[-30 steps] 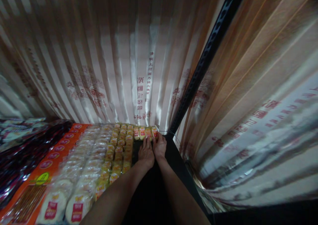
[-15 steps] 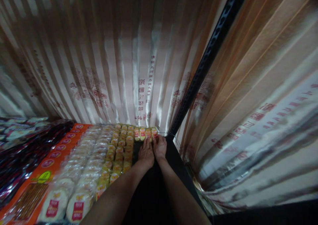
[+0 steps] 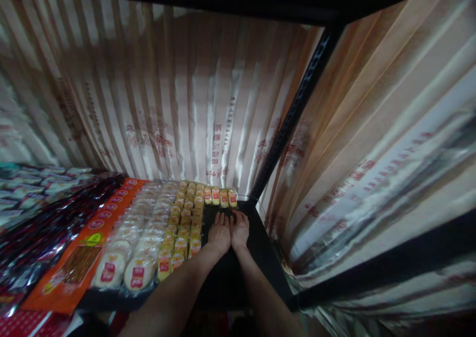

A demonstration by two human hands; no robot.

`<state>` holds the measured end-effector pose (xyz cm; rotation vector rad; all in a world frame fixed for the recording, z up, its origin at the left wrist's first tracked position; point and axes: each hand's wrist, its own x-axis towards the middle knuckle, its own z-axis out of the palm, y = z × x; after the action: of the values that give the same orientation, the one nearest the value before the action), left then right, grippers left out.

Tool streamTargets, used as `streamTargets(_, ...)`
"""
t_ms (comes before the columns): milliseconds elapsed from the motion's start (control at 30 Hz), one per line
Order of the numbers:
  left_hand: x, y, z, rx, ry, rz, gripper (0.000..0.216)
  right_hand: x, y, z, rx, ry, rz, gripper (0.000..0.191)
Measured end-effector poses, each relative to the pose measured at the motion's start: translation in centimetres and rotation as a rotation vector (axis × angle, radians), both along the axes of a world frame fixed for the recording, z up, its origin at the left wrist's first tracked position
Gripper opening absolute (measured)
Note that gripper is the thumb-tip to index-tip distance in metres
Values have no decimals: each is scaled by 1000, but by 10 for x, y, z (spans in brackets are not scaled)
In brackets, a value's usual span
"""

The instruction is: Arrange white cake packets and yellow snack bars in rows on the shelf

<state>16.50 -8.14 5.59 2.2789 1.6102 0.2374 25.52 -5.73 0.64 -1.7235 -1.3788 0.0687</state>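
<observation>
My left hand (image 3: 219, 233) lies with its fingers stretched out over the black shelf board (image 3: 226, 287), holding nothing. Beside it, almost touching, my right hand (image 3: 239, 229) has slightly bent fingers and nothing visible in them. Just beyond the fingertips, a short row of small yellow-wrapped snack packs (image 3: 223, 197) with red labels stands against the curtain. To the left of my hands run several rows of similar yellow packs (image 3: 185, 223). Their front packs stand near the shelf's front, partly behind my left forearm.
Clear-wrapped round white snacks (image 3: 138, 272) fill rows farther left, then an orange bag (image 3: 69, 272) and dark shiny packets (image 3: 40, 228). A pleated printed curtain (image 3: 178, 94) hangs behind and on the right. A black perforated post (image 3: 293, 114) rises at the back right corner.
Both hands have drawn back from the short row of yellow packs, which now stands free of my fingers. The view has shifted, showing the shelf's front edge and a dark beam above.
</observation>
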Motion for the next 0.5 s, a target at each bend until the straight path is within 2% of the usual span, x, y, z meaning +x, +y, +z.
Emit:
streamTargets(267, -22, -68, -7, 233, -66, -20, 35, -23, -70, 6, -71, 56, 45, 38)
streamTargets(367, -36, -96, -13, 262, -102, -9, 31, -35, -99, 9, -64, 66, 88, 38)
streamTargets(500, -54, -131, -22, 222, -124, -15, 30, -54, -136, 12, -66, 111, 136, 38)
